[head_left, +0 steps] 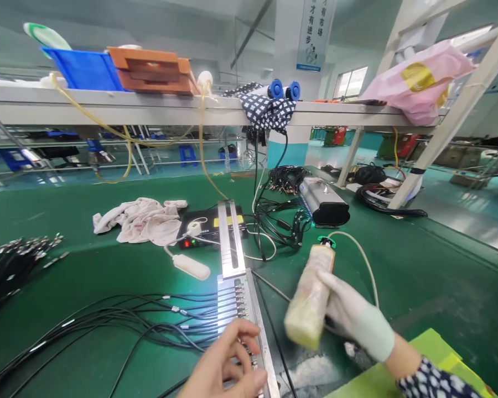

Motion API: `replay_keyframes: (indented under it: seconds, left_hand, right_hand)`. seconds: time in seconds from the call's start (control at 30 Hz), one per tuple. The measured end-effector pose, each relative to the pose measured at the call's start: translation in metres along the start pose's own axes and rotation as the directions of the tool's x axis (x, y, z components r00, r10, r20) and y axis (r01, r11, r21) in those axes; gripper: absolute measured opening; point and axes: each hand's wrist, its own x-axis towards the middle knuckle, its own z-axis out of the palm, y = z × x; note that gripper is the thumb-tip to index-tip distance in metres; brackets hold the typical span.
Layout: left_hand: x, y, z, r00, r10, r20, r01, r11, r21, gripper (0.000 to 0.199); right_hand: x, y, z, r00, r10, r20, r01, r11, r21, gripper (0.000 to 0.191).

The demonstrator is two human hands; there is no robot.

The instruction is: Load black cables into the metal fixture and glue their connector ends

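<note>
My right hand (357, 315), in a white glove, is closed around a pale yellow plastic bottle (309, 301). The bottle tilts above the bench, and a green piece (327, 241) with a thin pale tube shows at its top. My bare left hand (232, 365) hovers at the lower middle, fingers loosely curled and apart, with nothing visible in it. Beside its fingertips runs a metal fixture (262, 331) with a row of cable ends set in it. Several black cables (141, 320) lead from that row to the left. My left hand hides the row's near end.
A black box (201, 226) with lit indicators sits behind a slotted metal plate (232, 243). Pale cloths (145, 221), a white bar-shaped piece (191, 267) and a cable bundle (12, 265) lie leftward. A silver device (323, 199) stands behind the bottle. A shelf (166, 110) crosses above.
</note>
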Motion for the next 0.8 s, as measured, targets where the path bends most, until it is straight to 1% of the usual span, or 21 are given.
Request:
replay_keyframes:
  seconds: [0.03,0.07,0.1,0.13,0.17,0.2,0.23,0.27,0.3,0.33,0.4,0.43,0.5,0.57,0.6,0.67,0.73,0.77,0.8]
  left_hand:
    - [0.002,0.001,-0.014,0.995,0.085,-0.060,-0.069,0.970,0.232,0.043]
    - [0.004,-0.001,-0.030,0.977,0.181,-0.116,-0.111,0.887,0.448,0.037]
    - [0.006,-0.006,-0.046,0.946,0.280,-0.162,-0.123,0.776,0.619,0.034]
    - [0.009,-0.015,-0.060,0.917,0.358,-0.174,-0.118,0.661,0.741,0.035]
    - [0.011,-0.026,-0.073,0.897,0.410,-0.165,-0.104,0.559,0.823,0.037]
    - [0.014,-0.039,-0.083,0.883,0.443,-0.154,-0.089,0.480,0.873,0.040]
    - [0.018,-0.055,-0.091,0.872,0.469,-0.140,-0.081,0.421,0.903,0.042]
    - [0.021,-0.070,-0.096,0.858,0.496,-0.134,-0.077,0.383,0.921,0.043]
    - [0.023,-0.086,-0.098,0.841,0.525,-0.130,-0.079,0.357,0.931,0.043]
    - [0.026,-0.101,-0.099,0.823,0.551,-0.133,-0.078,0.343,0.936,0.044]
    - [0.031,-0.125,-0.099,0.813,0.563,-0.152,-0.063,0.344,0.937,0.046]
    - [0.033,-0.134,-0.099,0.814,0.560,-0.151,-0.068,0.350,0.934,0.047]
    - [0.037,-0.147,-0.099,0.827,0.541,-0.153,-0.082,0.386,0.919,0.046]
    - [0.042,-0.155,-0.101,0.836,0.515,-0.187,-0.080,0.453,0.888,0.045]
    - [0.044,-0.158,-0.102,0.840,0.502,-0.206,-0.079,0.489,0.869,0.045]
    - [0.046,-0.159,-0.104,0.846,0.489,-0.213,-0.100,0.538,0.837,0.045]
    - [0.044,-0.154,-0.105,0.842,0.510,-0.174,-0.147,0.528,0.837,0.045]
    - [0.042,-0.150,-0.105,0.839,0.522,-0.156,-0.156,0.504,0.849,0.046]
    - [0.039,-0.144,-0.104,0.835,0.531,-0.145,-0.151,0.475,0.867,0.047]
  right_hand:
    - [0.016,-0.007,-0.020,0.997,0.042,-0.060,-0.050,0.988,-0.146,0.061]
    - [0.030,-0.014,-0.038,0.990,0.051,-0.132,-0.087,0.954,-0.286,0.065]
    - [0.042,-0.023,-0.052,0.978,0.029,-0.206,-0.114,0.904,-0.412,0.071]
    - [0.052,-0.033,-0.061,0.968,-0.026,-0.250,-0.112,0.846,-0.521,0.075]
    - [0.059,-0.042,-0.063,0.957,-0.092,-0.274,-0.098,0.790,-0.605,0.076]
    - [0.064,-0.052,-0.058,0.952,-0.165,-0.259,-0.061,0.725,-0.686,0.075]
    - [0.068,-0.061,-0.046,0.950,-0.237,-0.203,0.000,0.650,-0.760,0.071]
    - [0.073,-0.069,-0.027,0.947,-0.298,-0.117,0.079,0.571,-0.817,0.064]
    - [0.079,-0.076,-0.002,0.925,-0.368,0.093,0.235,0.362,-0.902,0.058]
    - [0.087,-0.081,0.026,0.901,-0.367,0.232,0.347,0.289,-0.892,0.049]
    - [0.114,-0.091,0.087,0.848,-0.344,0.404,0.493,0.228,-0.840,0.037]
    - [0.131,-0.094,0.117,0.823,-0.333,0.460,0.541,0.210,-0.814,0.035]
    - [0.169,-0.100,0.168,0.801,-0.332,0.497,0.574,0.195,-0.795,0.031]
    - [0.203,-0.105,0.205,0.810,-0.345,0.475,0.558,0.203,-0.805,0.031]
    - [0.215,-0.107,0.217,0.820,-0.344,0.457,0.542,0.214,-0.813,0.031]
    - [0.227,-0.116,0.232,0.838,-0.338,0.429,0.518,0.241,-0.821,0.028]
    - [0.222,-0.134,0.235,0.842,-0.335,0.422,0.514,0.261,-0.817,0.026]
    - [0.214,-0.148,0.234,0.839,-0.338,0.427,0.520,0.264,-0.813,0.041]
    - [0.203,-0.166,0.231,0.834,-0.339,0.434,0.527,0.259,-0.810,0.036]
